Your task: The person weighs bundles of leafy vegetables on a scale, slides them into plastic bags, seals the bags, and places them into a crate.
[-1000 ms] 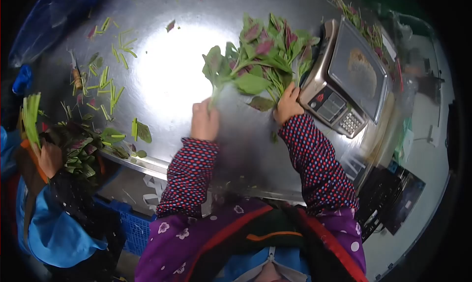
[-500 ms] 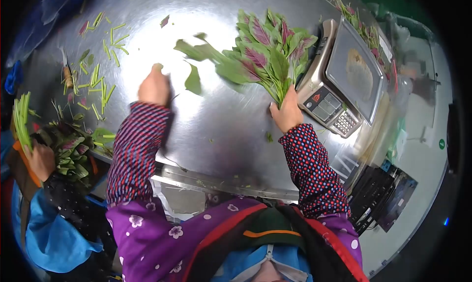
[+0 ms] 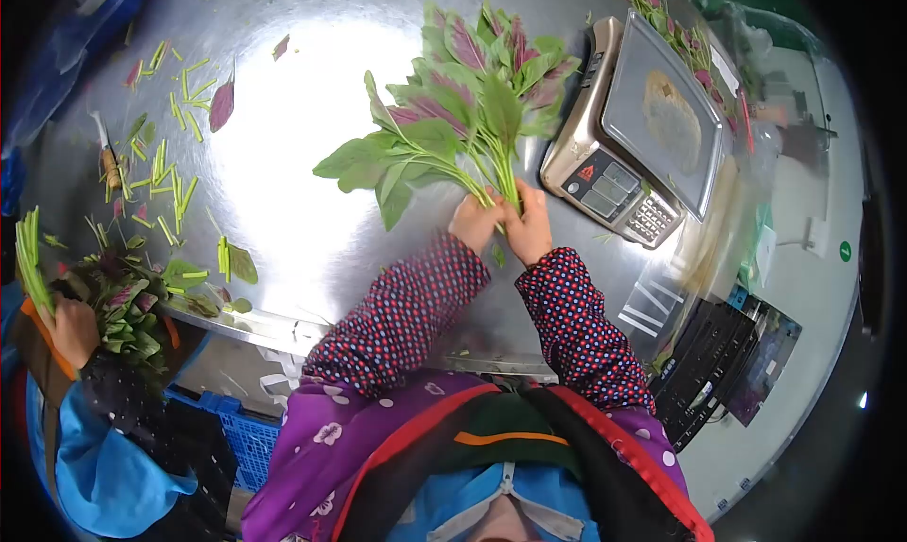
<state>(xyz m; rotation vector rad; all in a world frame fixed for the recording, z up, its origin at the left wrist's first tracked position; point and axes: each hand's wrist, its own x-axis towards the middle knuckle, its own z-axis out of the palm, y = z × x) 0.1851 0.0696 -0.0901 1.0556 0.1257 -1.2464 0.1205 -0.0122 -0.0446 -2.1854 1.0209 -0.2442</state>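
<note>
A bunch of amaranth greens (image 3: 501, 107), green leaves with purple-red centres, spreads over the metal table. My right hand (image 3: 529, 225) is closed around its stems, low down beside the scale. Touching it, my left hand (image 3: 475, 223) is closed on the stems of the sprigs (image 3: 364, 162) that fan out to the left. The stem ends are mostly hidden inside my fingers. Both fists are near the table's front edge, with the leaves pointing away from me.
To the right stands a digital scale (image 3: 614, 173) with a stained pan. Cut stems (image 3: 170, 178) and a knife (image 3: 110, 164) lie at left. A co-worker's hand (image 3: 74, 329) grips stems beside piled greens (image 3: 128, 306). More greens (image 3: 675, 41) lie behind the scale.
My left hand has moved right across the table to meet my right hand and now grips sprig stems. The bunch has shifted slightly left, and my view has turned a little.
</note>
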